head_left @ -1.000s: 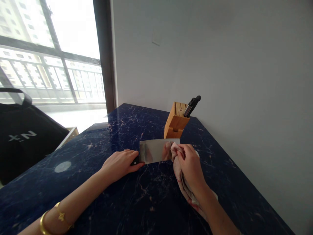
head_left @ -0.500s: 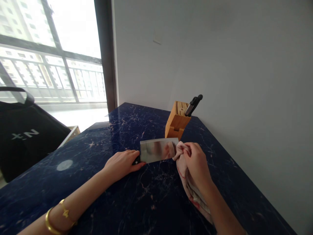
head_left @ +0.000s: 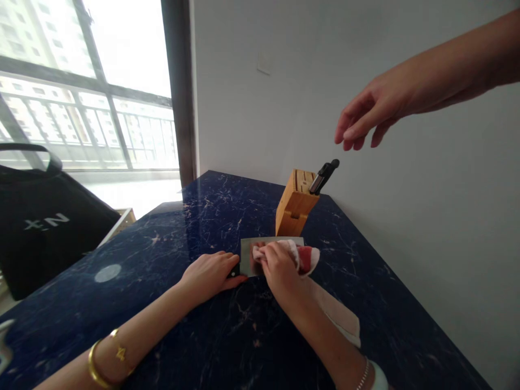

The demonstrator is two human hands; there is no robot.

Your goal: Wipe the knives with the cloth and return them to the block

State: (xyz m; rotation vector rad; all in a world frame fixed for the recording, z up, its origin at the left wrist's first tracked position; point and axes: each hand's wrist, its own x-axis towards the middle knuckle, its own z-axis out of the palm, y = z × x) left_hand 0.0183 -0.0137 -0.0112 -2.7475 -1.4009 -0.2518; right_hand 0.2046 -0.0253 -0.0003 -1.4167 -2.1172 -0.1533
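Note:
My left hand (head_left: 213, 274) is wrapped round the black handle of a cleaver (head_left: 246, 255). The wide steel blade points to the right, held just over the dark blue tabletop. My right hand (head_left: 280, 268) grips a pink and red cloth (head_left: 306, 259) and presses it on the middle of the blade. Part of the cloth hangs down past my right wrist. Behind the blade stands a wooden knife block (head_left: 294, 206) with black-handled tools (head_left: 324, 176) in its right side; the cleaver and cloth are in front of its base.
Another person's hand (head_left: 365, 119) reaches in from the upper right, above the knife block. A black bag (head_left: 57, 222) is at the left, beside the blue marbled table (head_left: 162, 238). A white object (head_left: 5, 341) shows at the lower left edge. A wall rises along the right.
My right hand has moved left with the cloth, from the blade's tip to its middle. Another person's hand has come in at the upper right. A white object has appeared at the lower left.

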